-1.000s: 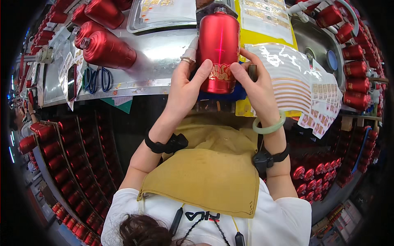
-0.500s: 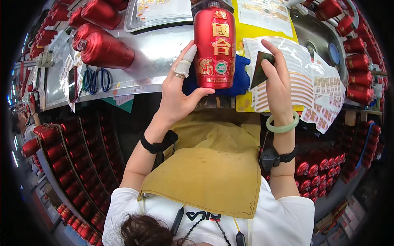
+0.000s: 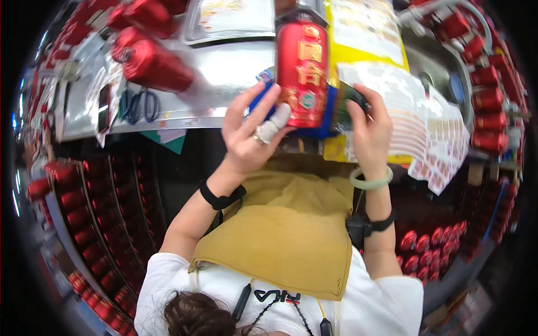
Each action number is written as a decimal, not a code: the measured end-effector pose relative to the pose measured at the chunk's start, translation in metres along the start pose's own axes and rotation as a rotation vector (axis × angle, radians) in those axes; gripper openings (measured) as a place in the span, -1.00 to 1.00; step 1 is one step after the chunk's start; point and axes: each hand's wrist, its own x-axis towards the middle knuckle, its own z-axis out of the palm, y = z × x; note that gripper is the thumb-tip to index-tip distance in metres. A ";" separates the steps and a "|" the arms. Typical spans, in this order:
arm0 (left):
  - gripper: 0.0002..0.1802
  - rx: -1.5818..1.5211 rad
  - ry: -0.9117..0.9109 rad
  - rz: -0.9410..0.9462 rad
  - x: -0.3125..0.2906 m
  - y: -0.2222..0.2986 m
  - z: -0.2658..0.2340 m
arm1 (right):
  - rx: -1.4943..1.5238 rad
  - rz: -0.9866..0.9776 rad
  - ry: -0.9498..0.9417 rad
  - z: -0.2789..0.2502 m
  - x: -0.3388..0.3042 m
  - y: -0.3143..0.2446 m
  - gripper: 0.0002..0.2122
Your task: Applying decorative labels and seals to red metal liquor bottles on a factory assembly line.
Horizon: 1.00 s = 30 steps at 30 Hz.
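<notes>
While scissors (image 3: 150,106) and a phone (image 3: 104,109) sit off left, near spare red bottles (image 3: 159,67), sticker sheets (image 3: 440,126) crowd the right, just beside the right hand (image 3: 371,120). It's curled round a dark flat piece (image 3: 344,107); the left hand (image 3: 248,127), fingers loosely spread, is at the lower left of the main bottle (image 3: 302,67), blur hiding whether it grips anything. That bottle, red and gold, is mid-bench over a blue cloth (image 3: 331,109), neck pointing away! Shiny metal bench (image 3: 224,64), racks (image 3: 58,225) full of red bottles below left. Up top, a tray (image 3: 235,38) holds a printed sheet (image 3: 224,11); in the sink (image 3: 414,50), a round blue thing (image 3: 457,88).
</notes>
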 end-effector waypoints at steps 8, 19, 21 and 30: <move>-0.67 0.179 0.186 -0.197 -0.037 -0.047 -0.089 | 0.258 0.070 0.070 -0.024 -0.013 0.012 -0.69; -0.16 0.974 -0.045 -1.080 -0.067 -0.351 -0.244 | 0.189 0.006 0.047 -0.005 -0.006 0.001 -0.69; -0.15 0.906 -0.183 -1.241 -0.050 -0.364 -0.241 | 0.205 0.022 0.079 -0.003 -0.009 -0.003 -0.70; -0.22 0.883 -0.247 -1.200 -0.055 -0.391 -0.263 | 0.226 0.068 0.140 -0.002 -0.013 -0.004 -0.71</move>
